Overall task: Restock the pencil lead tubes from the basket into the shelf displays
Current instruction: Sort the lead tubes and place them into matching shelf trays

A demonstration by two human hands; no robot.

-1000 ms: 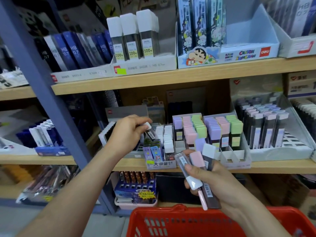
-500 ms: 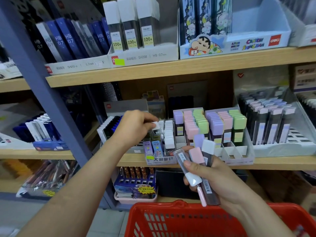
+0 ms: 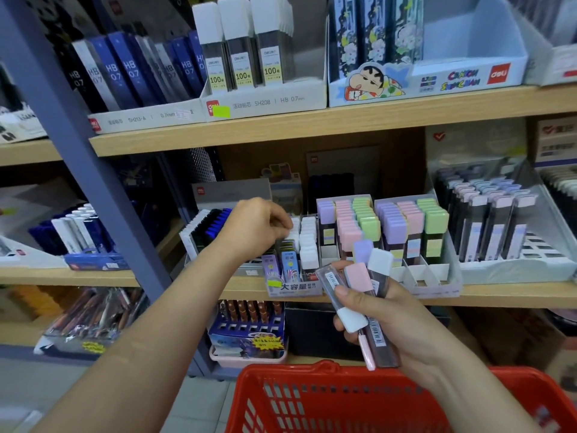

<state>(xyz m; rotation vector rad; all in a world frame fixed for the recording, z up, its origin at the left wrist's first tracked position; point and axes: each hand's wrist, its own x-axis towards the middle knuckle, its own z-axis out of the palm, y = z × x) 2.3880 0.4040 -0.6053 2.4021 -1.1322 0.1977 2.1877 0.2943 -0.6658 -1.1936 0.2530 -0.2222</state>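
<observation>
My left hand (image 3: pixel 256 228) reaches into the small lead display box (image 3: pixel 293 287) on the middle shelf. Its curled fingertips pinch a white-capped lead tube (image 3: pixel 295 234) at the back of the white-capped row (image 3: pixel 309 245); most of that tube is hidden. My right hand (image 3: pixel 402 326) grips a bundle of several lead tubes (image 3: pixel 359 276) with pink, white and purple caps, held in front of the shelf edge. The red basket (image 3: pixel 312 401) is below both hands; what lies in it is not visible.
A pastel-capped tube display (image 3: pixel 431 278) with open front slots stands right of the small box. A grey tray of dark tubes (image 3: pixel 499 264) is further right. Blue and white lead boxes (image 3: pixel 262 101) line the upper shelf. A blue upright post (image 3: pixel 93 182) stands at left.
My left hand has moved right and down into the small display box with its white-capped tube, now sunk among the row. My right hand keeps its bundle, nearly still.
</observation>
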